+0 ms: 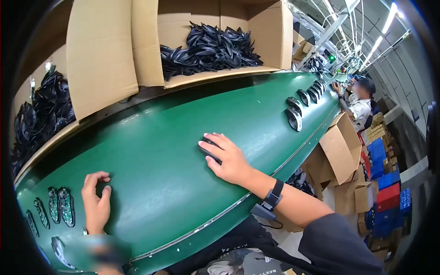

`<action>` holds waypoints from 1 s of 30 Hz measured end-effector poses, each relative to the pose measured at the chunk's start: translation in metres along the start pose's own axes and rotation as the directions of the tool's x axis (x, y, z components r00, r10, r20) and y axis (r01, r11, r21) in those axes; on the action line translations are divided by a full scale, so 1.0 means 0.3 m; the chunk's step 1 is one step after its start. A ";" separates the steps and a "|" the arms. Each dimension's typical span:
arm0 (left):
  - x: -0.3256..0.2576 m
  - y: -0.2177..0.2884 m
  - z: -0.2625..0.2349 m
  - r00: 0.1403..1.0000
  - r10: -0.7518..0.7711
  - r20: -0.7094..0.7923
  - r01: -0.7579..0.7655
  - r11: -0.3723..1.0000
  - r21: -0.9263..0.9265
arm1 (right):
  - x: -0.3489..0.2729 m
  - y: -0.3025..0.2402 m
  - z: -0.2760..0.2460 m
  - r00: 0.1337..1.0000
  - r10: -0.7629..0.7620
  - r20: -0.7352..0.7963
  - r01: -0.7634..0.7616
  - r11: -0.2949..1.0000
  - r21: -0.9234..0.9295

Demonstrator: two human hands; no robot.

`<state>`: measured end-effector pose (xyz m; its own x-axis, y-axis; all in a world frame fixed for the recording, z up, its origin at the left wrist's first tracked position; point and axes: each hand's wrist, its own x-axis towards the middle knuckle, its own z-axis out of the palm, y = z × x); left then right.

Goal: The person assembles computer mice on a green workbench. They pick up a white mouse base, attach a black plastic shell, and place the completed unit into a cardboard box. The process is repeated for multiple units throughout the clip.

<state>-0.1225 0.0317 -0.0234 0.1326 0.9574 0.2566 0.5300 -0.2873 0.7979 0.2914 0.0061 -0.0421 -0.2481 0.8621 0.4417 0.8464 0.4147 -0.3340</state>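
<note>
My right hand (pixel 231 160) is closed over a small black, rounded plastic part (pixel 210 145) on the green work surface (pixel 165 178). Most of that part is covered by my fingers. On the left, my left hand (pixel 97 204) rests just above the surface, its fingers loosely curled and apart from the thumb, with nothing visible between them. Several long, narrow parts with green circuit boards (pixel 66 207) lie to the left of it. Nearer to me, a curved black and silver shell (pixel 59 253) lies partly hidden beside my left wrist.
Beyond the surface, an open cardboard box (pixel 270 41) holds a heap of black curved plastic pieces (pixel 220 48); another heap (pixel 46 110) sits at far left. Black and silver shells (pixel 294 119) line the far right. A co-worker (pixel 360 103) stands past cardboard cartons (pixel 341 146).
</note>
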 end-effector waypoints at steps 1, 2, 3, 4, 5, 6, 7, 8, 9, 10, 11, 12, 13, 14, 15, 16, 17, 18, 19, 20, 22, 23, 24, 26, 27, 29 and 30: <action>-0.002 -0.007 -0.008 1.000 0.004 -0.009 -0.003 1.000 0.005 | 0.016 -0.006 0.003 1.000 -0.019 -0.015 0.019 1.000 0.006; -0.007 -0.013 -0.018 1.000 0.009 -0.014 -0.009 1.000 0.009 | 0.021 -0.010 0.009 0.999 -0.033 -0.031 0.033 0.999 0.010; -0.015 -0.018 -0.016 1.000 0.010 -0.020 -0.010 1.000 0.006 | 0.021 -0.007 0.009 0.998 -0.048 -0.040 0.048 0.999 0.009; -0.018 -0.022 -0.012 1.000 0.022 -0.019 -0.022 1.000 0.003 | 0.018 -0.005 0.009 0.998 -0.044 -0.048 0.044 0.999 0.006; -0.021 -0.024 -0.008 0.999 0.035 -0.016 -0.035 0.999 0.000 | 0.010 -0.004 0.009 0.998 -0.039 -0.057 0.039 0.999 0.003; -0.014 -0.025 -0.004 0.998 0.053 -0.020 -0.053 0.999 -0.005 | 0.011 0.003 0.003 0.997 -0.039 -0.069 0.039 0.999 -0.004; -0.011 -0.025 0.004 0.999 0.046 -0.012 -0.046 0.999 -0.020 | 0.000 0.006 -0.006 0.996 -0.041 -0.083 0.038 0.999 -0.032; -0.012 -0.014 0.016 0.998 0.058 -0.005 -0.058 0.998 -0.019 | -0.012 0.015 -0.022 0.995 -0.042 -0.095 0.040 0.999 -0.016; -0.013 -0.009 0.024 0.998 0.064 0.005 -0.064 0.997 -0.037 | -0.024 0.025 -0.033 0.993 -0.041 -0.114 0.042 0.999 0.008; -0.007 -0.006 0.026 0.997 0.073 0.009 -0.073 0.996 -0.046 | -0.015 0.015 -0.046 0.989 -0.047 -0.139 0.052 0.998 0.037; -0.009 -0.011 0.027 0.995 0.102 0.001 -0.102 0.994 -0.028 | -0.025 -0.007 -0.059 0.981 0.094 -0.168 -0.052 0.969 0.240; -0.004 0.007 0.025 0.992 0.127 0.009 -0.127 0.992 0.007 | -0.031 -0.033 -0.064 0.950 0.235 -0.207 -0.118 0.880 0.461; -0.013 0.035 0.013 0.988 0.153 -0.028 -0.152 0.988 0.033 | -0.028 -0.093 -0.104 0.917 0.397 -0.032 -0.215 0.561 0.799; -0.029 0.070 -0.004 0.983 0.175 -0.054 -0.171 0.983 0.066 | -0.039 -0.185 -0.152 0.867 0.451 0.211 -0.287 0.106 0.952; -0.041 0.150 -0.018 0.968 0.248 -0.041 -0.237 0.956 0.176 | -0.060 -0.261 -0.193 0.891 0.399 0.218 -0.235 -0.007 0.972; -0.059 0.245 -0.012 0.958 0.282 -0.042 -0.275 0.953 0.126 | -0.076 -0.333 -0.231 0.913 0.341 0.222 -0.192 -0.121 0.974; -0.087 0.370 0.007 0.943 0.331 -0.043 -0.329 0.943 0.042 | -0.102 -0.393 -0.263 0.931 0.286 0.227 -0.162 -0.233 0.959; -0.114 0.477 0.029 0.918 0.395 -0.019 -0.396 0.916 -0.070 | -0.129 -0.437 -0.287 0.934 0.253 0.253 -0.189 -0.253 0.949; -0.143 0.552 0.073 0.914 0.406 0.009 -0.392 0.887 -0.243 | -0.153 -0.471 -0.316 0.949 0.206 0.238 -0.182 -0.259 0.949; -0.151 0.633 0.124 0.880 0.473 0.041 -0.426 0.825 -0.370 | -0.178 -0.481 -0.352 0.962 0.168 0.215 -0.168 -0.258 0.952; -0.221 0.709 0.193 0.890 0.456 0.014 -0.405 0.803 -0.438 | -0.221 -0.492 -0.371 0.980 0.141 0.140 -0.133 -0.058 0.989; -0.271 0.718 0.229 0.931 0.363 -0.036 -0.329 0.791 -0.516 | -0.225 -0.506 -0.383 0.989 0.119 0.085 -0.086 0.005 0.996; -0.324 0.723 0.256 0.962 0.261 -0.080 -0.257 0.760 -0.597 | -0.231 -0.519 -0.397 0.995 0.096 0.033 -0.039 0.068 0.997; -0.397 0.762 0.296 0.993 0.119 -0.007 -0.082 0.641 -0.763 | -0.254 -0.493 -0.446 0.997 -0.027 -0.073 0.077 0.217 0.973; -0.440 0.792 0.302 0.998 0.027 0.062 0.038 0.538 -0.842 | -0.264 -0.483 -0.469 0.989 -0.099 -0.113 0.137 0.282 0.950; -0.519 0.848 0.331 0.993 -0.096 0.075 0.111 0.463 -0.879 | -0.299 -0.478 -0.496 0.979 -0.145 -0.143 0.182 0.317 0.931; -0.540 0.859 0.341 0.996 -0.081 0.030 0.068 0.524 -0.849 | -0.308 -0.472 -0.501 0.969 -0.173 -0.177 0.226 0.322 0.919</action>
<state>0.0784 -0.1942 0.0849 0.1143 0.9779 0.1748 -0.4248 -0.1109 0.8985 0.2654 -0.1760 0.0897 -0.3035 0.7118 0.6335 -0.2168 0.5958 -0.7733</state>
